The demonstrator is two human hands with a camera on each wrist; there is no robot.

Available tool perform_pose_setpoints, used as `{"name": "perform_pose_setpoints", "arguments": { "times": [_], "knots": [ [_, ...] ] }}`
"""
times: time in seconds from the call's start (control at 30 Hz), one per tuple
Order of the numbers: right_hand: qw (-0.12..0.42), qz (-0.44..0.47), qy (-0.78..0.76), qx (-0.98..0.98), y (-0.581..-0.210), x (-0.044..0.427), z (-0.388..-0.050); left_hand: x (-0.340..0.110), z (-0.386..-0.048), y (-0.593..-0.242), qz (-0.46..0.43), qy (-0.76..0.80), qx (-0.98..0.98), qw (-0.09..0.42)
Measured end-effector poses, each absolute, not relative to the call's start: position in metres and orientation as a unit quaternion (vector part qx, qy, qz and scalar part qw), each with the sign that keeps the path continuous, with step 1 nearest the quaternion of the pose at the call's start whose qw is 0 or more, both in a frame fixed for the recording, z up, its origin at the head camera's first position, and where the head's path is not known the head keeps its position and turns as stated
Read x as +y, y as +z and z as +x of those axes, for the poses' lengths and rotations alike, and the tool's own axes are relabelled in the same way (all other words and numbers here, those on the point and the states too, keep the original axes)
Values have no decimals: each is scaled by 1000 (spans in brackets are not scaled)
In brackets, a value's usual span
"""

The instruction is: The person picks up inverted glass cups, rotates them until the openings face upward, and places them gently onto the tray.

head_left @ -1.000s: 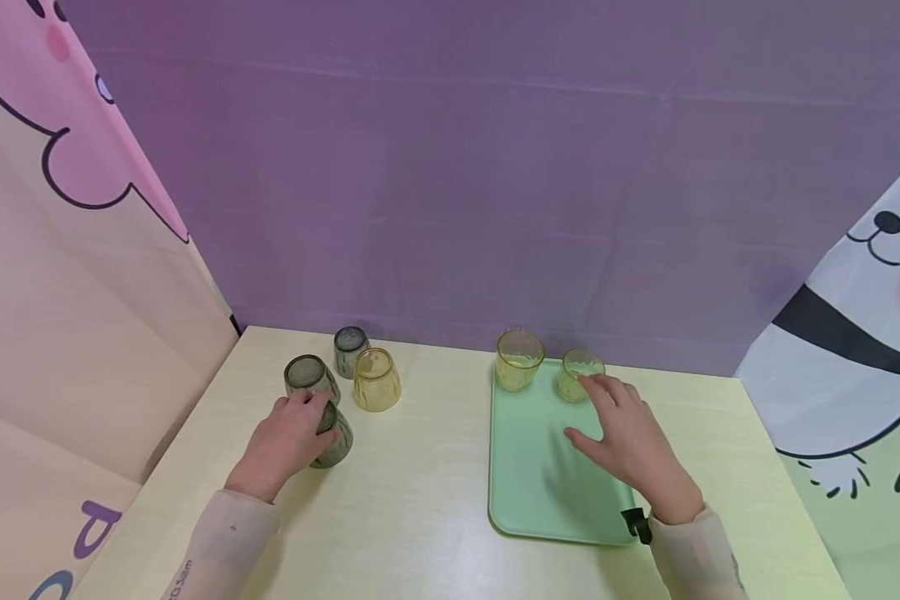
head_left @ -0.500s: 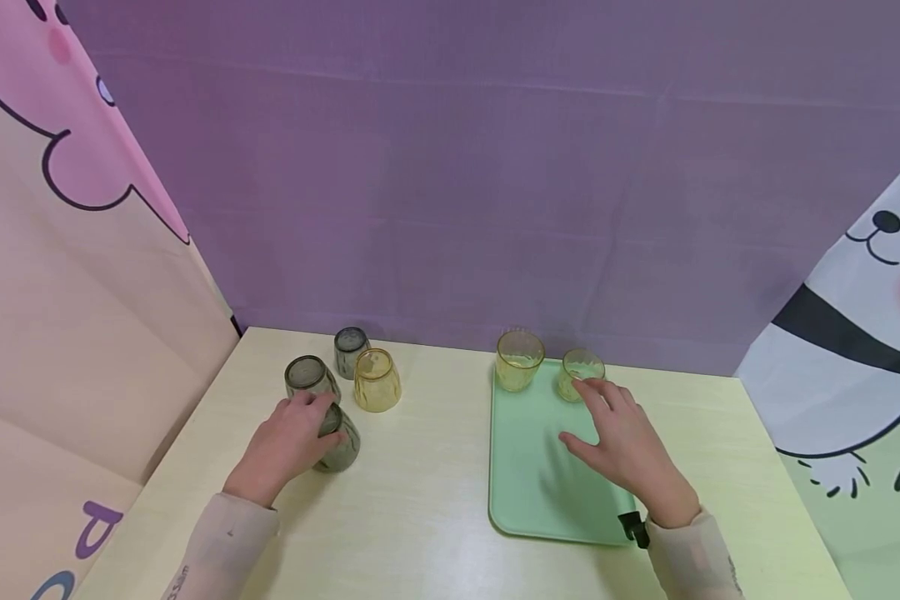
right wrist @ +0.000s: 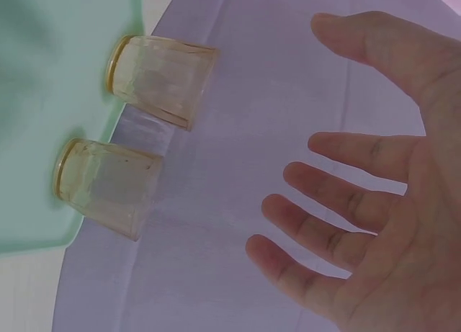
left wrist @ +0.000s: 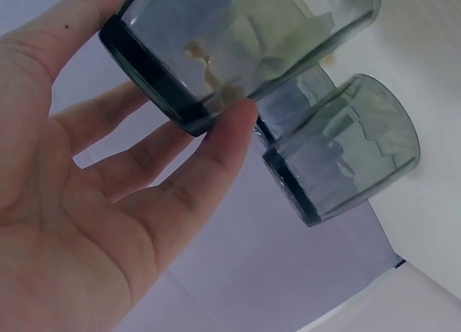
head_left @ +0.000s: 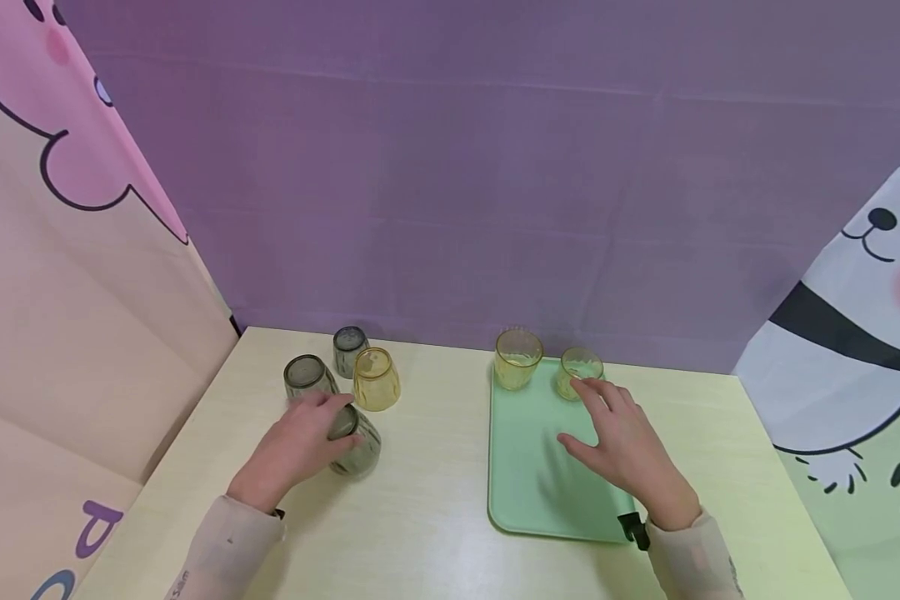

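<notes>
My left hand grips a smoky grey glass by its base end, thumb on one side and fingers on the other. The glass is upside down and slightly tilted; in the left wrist view, fingertips press against the thick base of this grey glass. My right hand hovers over the green tray with fingers spread, holding nothing. Two yellow glasses stand upright at the tray's far end: a left one and a right one, the latter nearest my right fingertips.
Behind the held glass, two grey glasses, a nearer one and a farther one, stand upside down near the table's left back. An upside-down yellow glass is beside them. A purple cloth hangs behind the table.
My left hand has moved rightward with the grey glass, away from the other grey glasses. The right hand has shifted only slightly, and the tray's glasses have stayed in place.
</notes>
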State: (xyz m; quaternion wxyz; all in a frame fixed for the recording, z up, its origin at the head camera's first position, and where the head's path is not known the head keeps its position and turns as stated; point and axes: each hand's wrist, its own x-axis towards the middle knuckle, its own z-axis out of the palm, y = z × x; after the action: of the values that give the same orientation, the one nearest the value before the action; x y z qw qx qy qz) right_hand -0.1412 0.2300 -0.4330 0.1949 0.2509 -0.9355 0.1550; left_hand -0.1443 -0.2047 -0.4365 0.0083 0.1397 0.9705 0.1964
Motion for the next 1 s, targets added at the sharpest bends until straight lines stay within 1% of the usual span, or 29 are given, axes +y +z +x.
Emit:
{"name": "perform_pose_setpoints", "arguments": {
  "times": [0.3, 0.57, 0.77, 1.0],
  "knots": [
    [206, 258, 155, -931, -425, 225, -130, -197, -143, -434, 148, 228, 962, 17],
    [218, 279, 175, -919, -424, 222, -122, -193, -142, -434, 162, 251, 954, 7],
    [212, 294, 193, -912, -423, 219, -119, -194, -141, -433, 161, 264, 951, 0],
    [191, 287, 222, -912, -424, 219, -116, -193, -139, -435, 167, 309, 936, -7]
  ]
}}
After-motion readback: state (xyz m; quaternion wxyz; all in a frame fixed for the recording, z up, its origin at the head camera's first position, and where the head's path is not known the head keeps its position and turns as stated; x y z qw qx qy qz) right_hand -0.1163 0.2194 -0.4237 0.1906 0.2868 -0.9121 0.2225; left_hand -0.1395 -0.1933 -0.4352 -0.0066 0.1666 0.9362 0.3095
